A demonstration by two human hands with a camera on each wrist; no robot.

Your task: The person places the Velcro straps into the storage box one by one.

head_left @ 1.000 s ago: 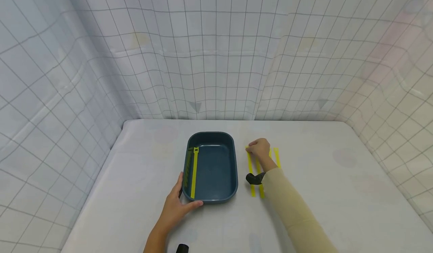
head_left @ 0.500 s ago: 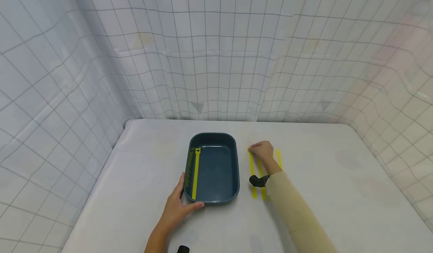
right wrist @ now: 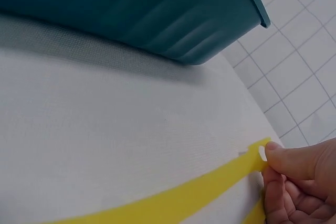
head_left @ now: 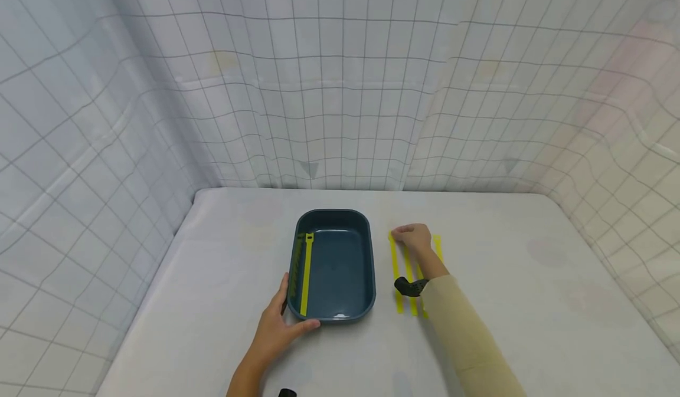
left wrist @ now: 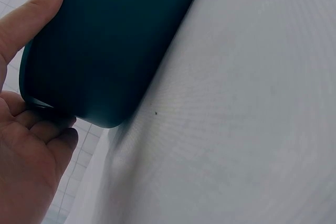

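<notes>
In the head view, a dark teal rectangular tub stands on the white table, with a yellow cable strap lying lengthwise along its left side. My left hand holds the tub's near left corner, thumb at the rim and the other fingers round the side. Right of the tub, my right hand pinches the slotted far end of another yellow cable strap between thumb and fingertips. That end tilts up in the right wrist view. Beside it lie several more yellow straps, partly hidden under the right hand and wrist.
The white-covered table extends to both sides. White grid-patterned curtains enclose its back and sides. A black wrist camera mount hangs over the straps, and the tub's wall stands left of the right hand.
The right hand has shifted very slightly, its fingertips staying at the leftmost strap's far end. The left hand keeps its hold on the tub. The head view has moved a little.
</notes>
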